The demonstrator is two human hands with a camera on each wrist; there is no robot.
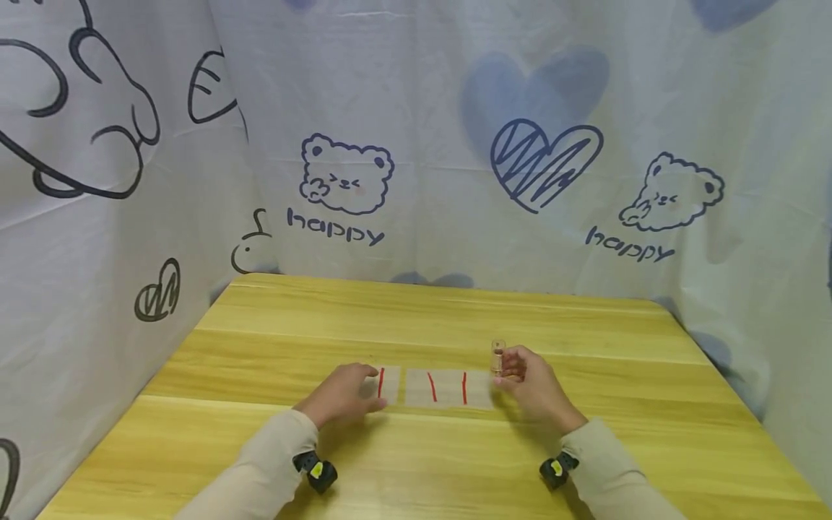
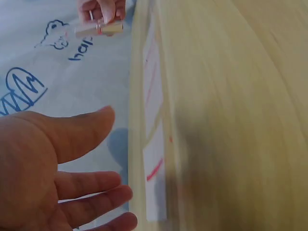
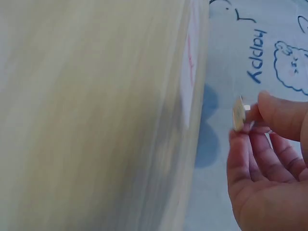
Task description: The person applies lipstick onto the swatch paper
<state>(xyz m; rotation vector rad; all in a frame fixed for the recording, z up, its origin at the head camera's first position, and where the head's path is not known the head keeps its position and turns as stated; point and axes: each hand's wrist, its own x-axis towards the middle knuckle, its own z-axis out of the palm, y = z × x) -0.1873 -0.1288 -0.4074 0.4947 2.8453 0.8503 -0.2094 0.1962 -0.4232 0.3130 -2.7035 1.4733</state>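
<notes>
My right hand [image 1: 534, 386] pinches a small clear tube [image 1: 497, 358] between thumb and fingers, holding it upright above the right end of a white paper strip [image 1: 448, 388]. In the left wrist view the tube [image 2: 99, 30] shows a see-through body and a gold-coloured end; it looks like a lipstick or lip gloss tube. The right wrist view shows its squarish flat end [image 3: 238, 114]. Over a shorter white paper piece [image 1: 392, 383] is my left hand [image 1: 342, 396], thumb and fingers apart, with nothing in it. Part of that paper is hidden by the hand.
Red lines mark both papers, which lie on a yellow wood-grain table [image 1: 448, 462] with a narrow gap between them. A white curtain [image 1: 442, 108] printed with hearts and bears hangs behind the table and along its sides.
</notes>
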